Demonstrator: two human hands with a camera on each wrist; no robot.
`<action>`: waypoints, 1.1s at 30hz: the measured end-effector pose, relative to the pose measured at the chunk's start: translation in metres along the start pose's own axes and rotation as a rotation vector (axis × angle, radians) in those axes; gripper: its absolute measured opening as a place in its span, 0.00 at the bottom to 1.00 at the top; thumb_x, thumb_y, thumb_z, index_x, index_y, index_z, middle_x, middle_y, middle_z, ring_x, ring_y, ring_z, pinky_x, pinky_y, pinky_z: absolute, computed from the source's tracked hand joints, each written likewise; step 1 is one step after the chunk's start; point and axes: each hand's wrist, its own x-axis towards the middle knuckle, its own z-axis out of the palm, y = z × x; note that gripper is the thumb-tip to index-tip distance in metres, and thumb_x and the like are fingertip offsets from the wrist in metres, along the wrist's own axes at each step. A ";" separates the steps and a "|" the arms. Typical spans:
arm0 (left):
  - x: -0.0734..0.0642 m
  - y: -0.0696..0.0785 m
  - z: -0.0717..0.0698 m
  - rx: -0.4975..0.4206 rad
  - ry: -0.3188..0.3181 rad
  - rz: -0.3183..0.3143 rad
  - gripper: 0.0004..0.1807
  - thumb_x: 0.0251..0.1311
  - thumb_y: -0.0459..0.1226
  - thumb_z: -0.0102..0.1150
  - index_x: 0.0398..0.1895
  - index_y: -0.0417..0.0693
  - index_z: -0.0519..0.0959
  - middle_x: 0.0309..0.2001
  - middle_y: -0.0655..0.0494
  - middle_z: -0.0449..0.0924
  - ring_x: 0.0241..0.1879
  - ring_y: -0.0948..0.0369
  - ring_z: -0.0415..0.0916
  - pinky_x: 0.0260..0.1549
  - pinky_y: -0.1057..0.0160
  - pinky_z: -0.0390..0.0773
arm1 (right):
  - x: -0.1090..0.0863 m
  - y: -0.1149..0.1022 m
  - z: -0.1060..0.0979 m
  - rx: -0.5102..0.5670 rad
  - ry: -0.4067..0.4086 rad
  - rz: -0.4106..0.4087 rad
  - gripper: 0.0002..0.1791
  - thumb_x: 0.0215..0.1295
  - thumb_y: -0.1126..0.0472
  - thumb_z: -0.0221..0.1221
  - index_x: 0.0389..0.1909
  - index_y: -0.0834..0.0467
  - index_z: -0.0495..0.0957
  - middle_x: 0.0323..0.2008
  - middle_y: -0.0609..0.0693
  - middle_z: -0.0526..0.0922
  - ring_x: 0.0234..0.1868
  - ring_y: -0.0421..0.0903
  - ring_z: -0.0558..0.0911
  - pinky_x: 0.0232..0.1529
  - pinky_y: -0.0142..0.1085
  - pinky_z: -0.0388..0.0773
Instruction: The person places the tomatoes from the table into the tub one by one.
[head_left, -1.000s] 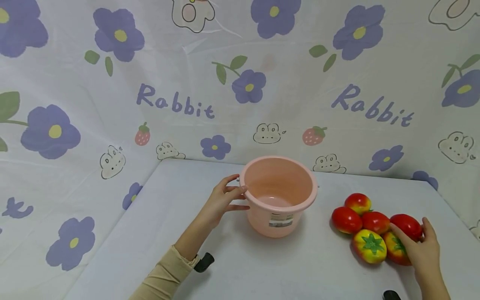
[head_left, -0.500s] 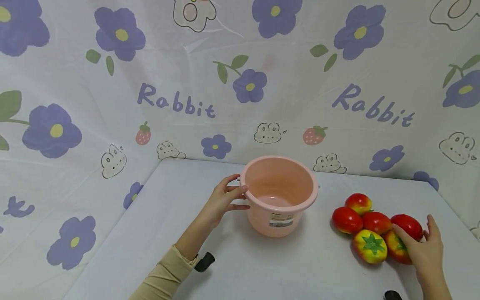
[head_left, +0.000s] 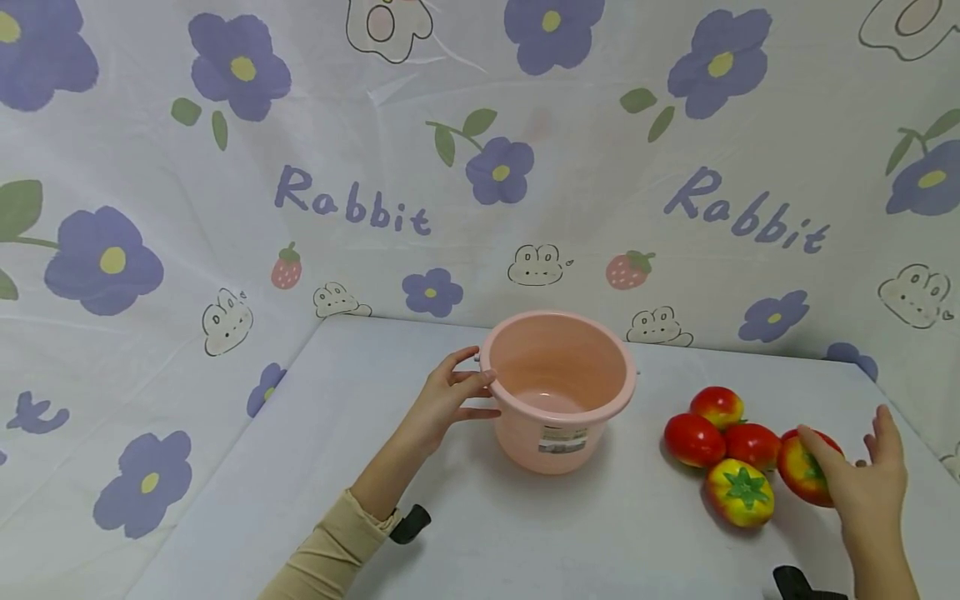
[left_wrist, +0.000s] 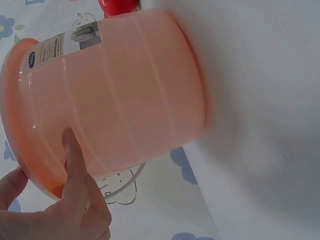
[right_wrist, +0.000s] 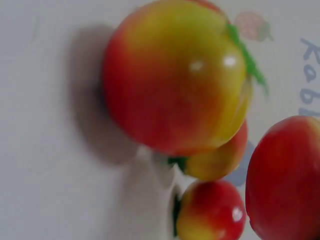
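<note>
A pink plastic bucket (head_left: 519, 440) stands upright mid-table with its mouth showing. My left hand (head_left: 438, 408) holds it at the left rim; in the left wrist view, a finger (left_wrist: 75, 157) lies against the wall and the thumb touches the rim. My right hand (head_left: 870, 492) grips a red and yellow tomato (head_left: 808, 479), thumb across its near side, other fingers mostly hidden behind. This tomato overlaps another red one behind it. To its left lie several more tomatoes (head_left: 693, 440), one with its green star calyx turned toward me.
A white cloth covers the table (head_left: 637, 550). Behind it hangs a backdrop (head_left: 585, 200) with purple flowers, rabbits and lettering. The bucket's thin handle (left_wrist: 127, 185) hangs at its far side. Black wrist mounts show by the left cuff (head_left: 408, 525) and near the bottom edge.
My right hand has moved up and slightly right with the tomato, which now covers most of the red one behind it. My left hand and the bucket stay as they were.
</note>
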 end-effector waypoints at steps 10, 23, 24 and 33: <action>0.000 0.000 0.000 -0.012 -0.001 0.001 0.35 0.64 0.41 0.61 0.73 0.53 0.59 0.56 0.39 0.75 0.42 0.60 0.83 0.43 0.50 0.86 | -0.008 -0.029 0.010 0.070 -0.061 -0.082 0.49 0.67 0.50 0.58 0.76 0.33 0.33 0.79 0.40 0.36 0.80 0.46 0.39 0.80 0.46 0.41; 0.000 0.000 0.001 -0.028 -0.001 0.014 0.34 0.64 0.40 0.61 0.71 0.54 0.61 0.53 0.42 0.77 0.41 0.60 0.83 0.44 0.50 0.86 | -0.014 -0.066 0.039 0.093 -0.142 -0.205 0.50 0.66 0.49 0.59 0.77 0.38 0.34 0.80 0.42 0.36 0.80 0.48 0.41 0.79 0.48 0.44; 0.000 0.000 0.001 -0.029 -0.001 0.013 0.33 0.64 0.40 0.61 0.71 0.54 0.61 0.53 0.42 0.77 0.41 0.60 0.83 0.44 0.50 0.86 | -0.015 -0.069 0.042 0.088 -0.144 -0.206 0.50 0.66 0.49 0.59 0.77 0.38 0.34 0.80 0.43 0.36 0.80 0.49 0.42 0.79 0.49 0.45; 0.000 0.001 0.002 -0.029 0.002 0.010 0.32 0.64 0.39 0.60 0.70 0.54 0.62 0.54 0.41 0.76 0.41 0.60 0.83 0.44 0.50 0.86 | -0.016 -0.090 0.057 0.093 -0.176 -0.237 0.50 0.66 0.49 0.60 0.77 0.35 0.35 0.80 0.43 0.38 0.80 0.50 0.44 0.78 0.51 0.47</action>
